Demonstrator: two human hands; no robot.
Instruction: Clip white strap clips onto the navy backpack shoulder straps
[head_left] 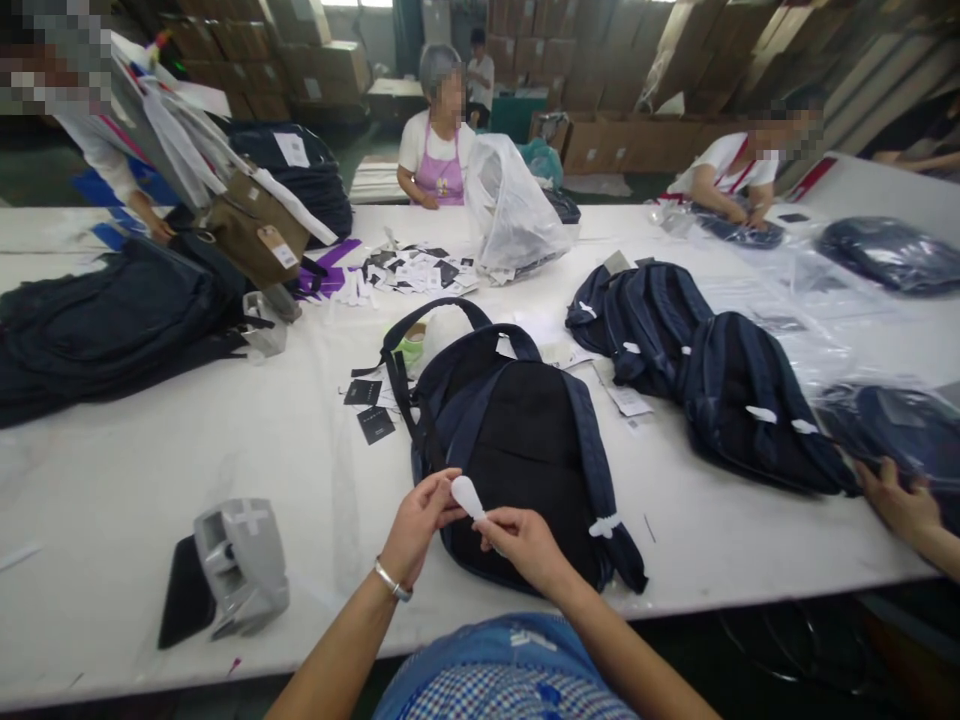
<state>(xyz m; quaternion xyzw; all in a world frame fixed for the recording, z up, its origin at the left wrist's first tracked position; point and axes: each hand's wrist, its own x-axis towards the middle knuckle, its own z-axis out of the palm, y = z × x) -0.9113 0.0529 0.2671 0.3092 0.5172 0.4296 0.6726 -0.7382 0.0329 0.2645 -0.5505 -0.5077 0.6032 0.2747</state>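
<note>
Between my two hands is a small white tag (466,495) with a rounded end and a narrow tail. The fingers of my left hand (421,520) pinch its rounded end, and my right hand (521,540) grips the narrow end. Both hands are just above a dark navy backpack (532,430) that lies on the table with its straps and black back panel facing up. A similar white piece (604,526) is wrapped around its right strap. Black printed cards (375,424) lie left of the backpack.
More backpacks (742,400) lie to the right, near another person's hand (896,500). A grey tape-wrapped object (244,565) rests by a dark flat device (186,590) at front left. Loose tags (420,270) and a plastic bag (514,205) are farther back.
</note>
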